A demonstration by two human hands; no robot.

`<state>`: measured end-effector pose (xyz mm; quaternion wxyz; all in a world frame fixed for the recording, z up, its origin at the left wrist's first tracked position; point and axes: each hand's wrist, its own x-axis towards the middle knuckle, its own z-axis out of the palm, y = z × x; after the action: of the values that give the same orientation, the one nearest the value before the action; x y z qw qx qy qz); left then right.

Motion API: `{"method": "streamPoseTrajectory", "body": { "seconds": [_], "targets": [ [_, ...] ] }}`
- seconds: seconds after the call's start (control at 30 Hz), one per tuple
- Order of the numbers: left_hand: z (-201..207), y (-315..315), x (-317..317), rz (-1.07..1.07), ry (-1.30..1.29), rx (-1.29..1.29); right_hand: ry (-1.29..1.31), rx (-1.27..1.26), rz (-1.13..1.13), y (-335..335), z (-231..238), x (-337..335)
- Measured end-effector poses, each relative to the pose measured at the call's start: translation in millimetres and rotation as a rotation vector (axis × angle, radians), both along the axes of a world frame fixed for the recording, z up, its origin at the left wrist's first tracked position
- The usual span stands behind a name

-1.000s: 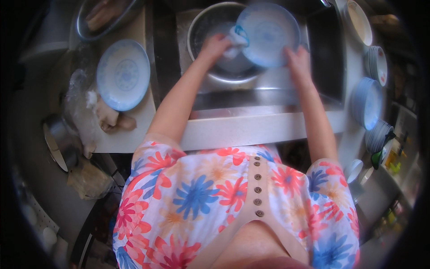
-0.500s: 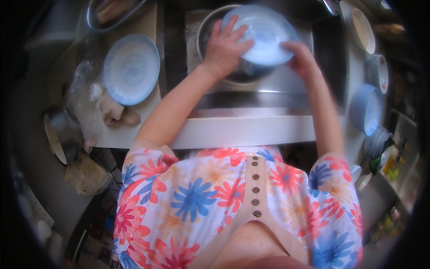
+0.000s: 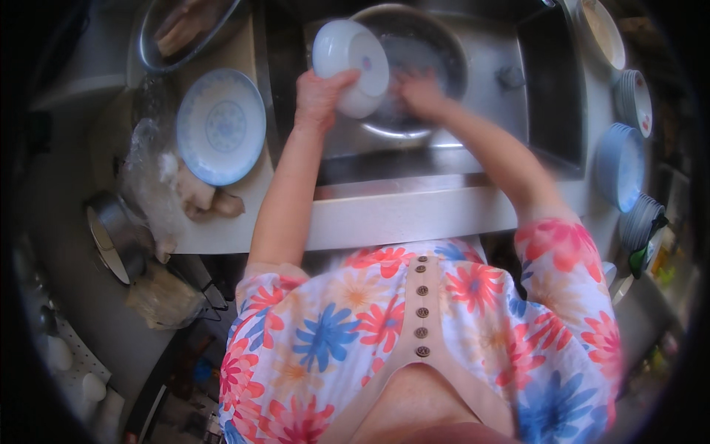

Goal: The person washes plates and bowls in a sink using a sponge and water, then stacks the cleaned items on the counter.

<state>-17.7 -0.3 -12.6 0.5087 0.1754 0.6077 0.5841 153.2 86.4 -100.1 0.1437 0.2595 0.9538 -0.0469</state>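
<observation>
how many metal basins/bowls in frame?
3: a large steel basin in the sink under the right hand, a steel bowl top left, a small steel pot lower left. More may be hidden.

Two hands in view: left hand, right hand. One white bowl. One large metal basin in one sink. One blue-patterned plate on counter left. One metal tray top left. One metal pot lower left. Four dish stacks at right; pieces per stack not countable.
</observation>
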Motion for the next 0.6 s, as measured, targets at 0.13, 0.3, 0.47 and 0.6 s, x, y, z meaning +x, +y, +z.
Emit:
{"method": "streamPoseTrajectory", "body": {
  "seconds": [0.13,0.3,0.47,0.6],
  "targets": [
    [-12,1,3,0.002,-0.048,-0.014,0.471,-0.548,-0.688,37,23,-10],
    [-29,12,10,-0.068,0.061,-0.127,1.146,-0.837,-0.541,9,65,-21],
    [-35,14,12,-0.118,0.131,0.010,1.190,0.001,-0.154,9,55,-62],
    [-33,12,14,-0.163,0.187,-0.034,0.888,-0.442,-0.785,40,49,-63]
  ]
}}
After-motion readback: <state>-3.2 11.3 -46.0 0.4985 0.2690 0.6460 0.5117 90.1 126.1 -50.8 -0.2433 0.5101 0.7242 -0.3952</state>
